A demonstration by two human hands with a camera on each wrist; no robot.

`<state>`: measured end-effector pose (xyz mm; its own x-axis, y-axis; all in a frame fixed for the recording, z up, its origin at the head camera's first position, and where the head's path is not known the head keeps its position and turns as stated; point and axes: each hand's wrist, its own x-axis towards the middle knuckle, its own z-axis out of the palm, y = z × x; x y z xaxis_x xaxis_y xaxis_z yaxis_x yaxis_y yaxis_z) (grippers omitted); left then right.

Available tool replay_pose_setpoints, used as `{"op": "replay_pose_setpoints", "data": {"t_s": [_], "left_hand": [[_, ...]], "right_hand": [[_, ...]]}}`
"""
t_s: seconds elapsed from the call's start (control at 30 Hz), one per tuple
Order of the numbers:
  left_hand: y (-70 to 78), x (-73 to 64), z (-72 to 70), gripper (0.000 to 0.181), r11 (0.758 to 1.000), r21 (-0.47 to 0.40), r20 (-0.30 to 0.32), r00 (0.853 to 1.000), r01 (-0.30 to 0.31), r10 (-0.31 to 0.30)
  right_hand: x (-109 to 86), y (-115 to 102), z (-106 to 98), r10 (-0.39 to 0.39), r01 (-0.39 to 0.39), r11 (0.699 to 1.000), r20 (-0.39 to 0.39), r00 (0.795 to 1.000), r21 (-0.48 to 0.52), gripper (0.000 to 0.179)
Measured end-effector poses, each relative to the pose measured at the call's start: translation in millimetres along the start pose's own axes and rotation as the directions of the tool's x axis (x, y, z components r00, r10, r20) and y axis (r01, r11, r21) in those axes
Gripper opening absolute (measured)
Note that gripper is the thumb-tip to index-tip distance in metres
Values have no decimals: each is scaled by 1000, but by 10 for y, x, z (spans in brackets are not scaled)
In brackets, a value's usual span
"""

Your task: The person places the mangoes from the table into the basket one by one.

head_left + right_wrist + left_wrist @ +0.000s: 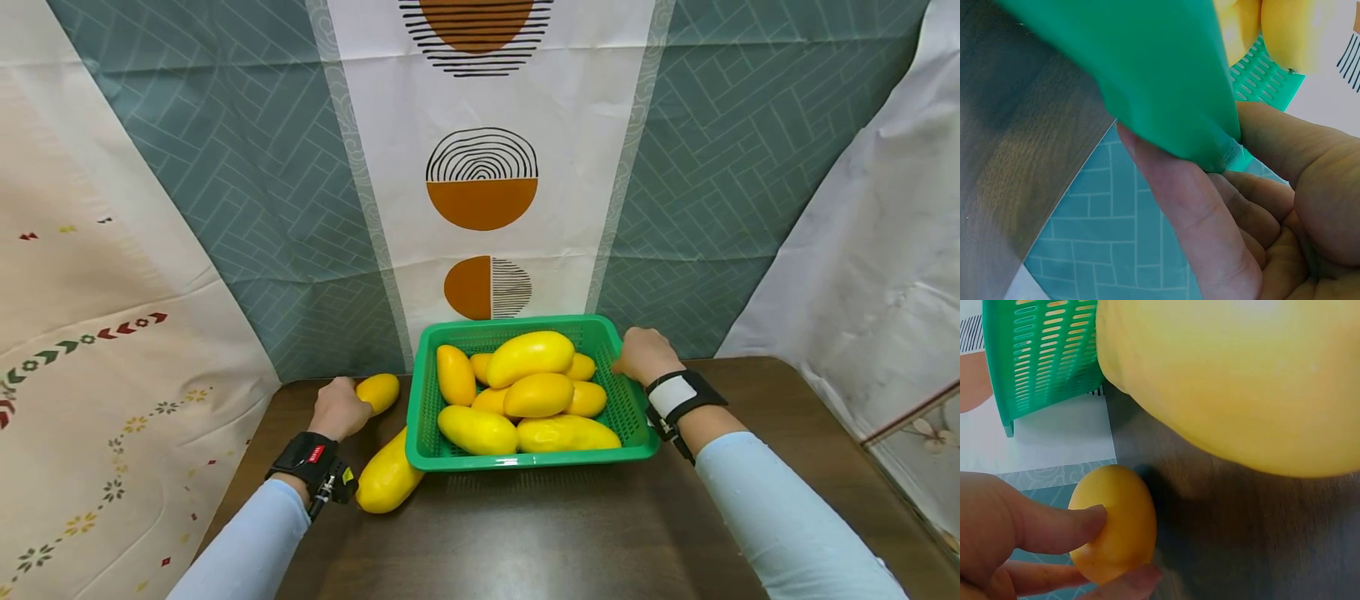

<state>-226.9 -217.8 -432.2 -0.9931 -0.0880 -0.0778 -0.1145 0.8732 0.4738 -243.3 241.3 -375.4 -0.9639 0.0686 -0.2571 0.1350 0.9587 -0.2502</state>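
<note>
At the back left of the table, my left hand (340, 410) holds a small orange-yellow mango (380, 392). The left wrist view shows thumb and fingers around this mango (1124, 519). On the other side, my right hand (649, 357) grips the right rim of a green plastic basket (525, 460). Its thumb lies on the inner side and its fingers on the outer side of the basket wall (1154, 75) in the right wrist view. Several yellow mangoes (530, 358) are piled in the basket. A larger yellow mango (387, 479) lies outside, against the basket's left front corner.
The dark brown wooden table (525, 533) carries everything. Behind it hangs a patterned green and white cloth (285, 208), close to the basket's far side. Cream patterned fabric (112, 375) runs along the left, and pale cloth (870, 275) covers the right side.
</note>
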Motion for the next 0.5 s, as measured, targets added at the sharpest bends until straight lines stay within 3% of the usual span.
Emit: {"op": "replay_pose_setpoints", "data": {"t_s": [0.17,0.5], "left_hand": [[2,-10,4,29,1000,18,37,999,18,-18],[-16,1,10,29,1000,-2,29,999,17,-17]], "right_hand": [[-6,1,7,-5,5,1000,-2,1000,0,28],[1,8,1,-8,8,1000,-4,1000,0,27]]}}
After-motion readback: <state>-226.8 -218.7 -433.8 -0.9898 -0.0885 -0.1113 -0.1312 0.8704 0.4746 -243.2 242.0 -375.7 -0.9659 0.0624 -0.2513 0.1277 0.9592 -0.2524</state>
